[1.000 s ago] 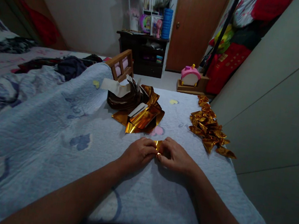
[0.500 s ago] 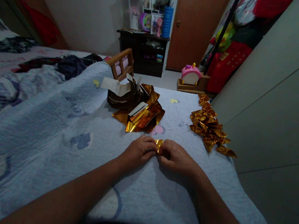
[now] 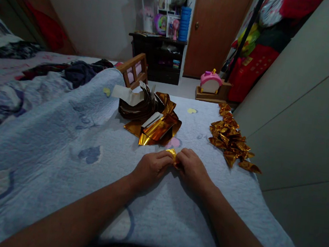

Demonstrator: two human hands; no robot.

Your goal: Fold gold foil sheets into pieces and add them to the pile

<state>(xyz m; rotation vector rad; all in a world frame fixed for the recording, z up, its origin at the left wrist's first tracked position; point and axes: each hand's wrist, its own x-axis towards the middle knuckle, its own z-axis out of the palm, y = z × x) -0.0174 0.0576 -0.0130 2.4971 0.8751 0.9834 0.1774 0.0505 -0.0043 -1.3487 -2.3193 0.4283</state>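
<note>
A small piece of shiny gold foil paper point(image 3: 172, 153) is pinched between my two hands, just above the bed's light blue quilt point(image 3: 146, 232). My left hand point(image 3: 153, 168) grips its left side with thumb and fingers. On the other side my right hand point(image 3: 191, 166) has its fingers closed on the same piece, hiding much of it. Beyond the hands lies a loose stack of gold foil sheets point(image 3: 162, 129), some curled to show a pale backing. Over at the right edge of the bed is a heap of folded gold foil pieces point(image 3: 230, 141).
A wooden bed end point(image 3: 133, 70) rises behind the stack. Crumpled clothes and bedding point(image 3: 79, 74) lie to the left. A pink toy point(image 3: 210, 82) stands past the far edge, near a dark cabinet point(image 3: 155, 59). A pale wardrobe point(image 3: 308, 116) flanks the right side.
My right hand has turned, its fingers now pointing further forward. The foil piece has shifted slightly left and away from me, with more of its top edge showing.
</note>
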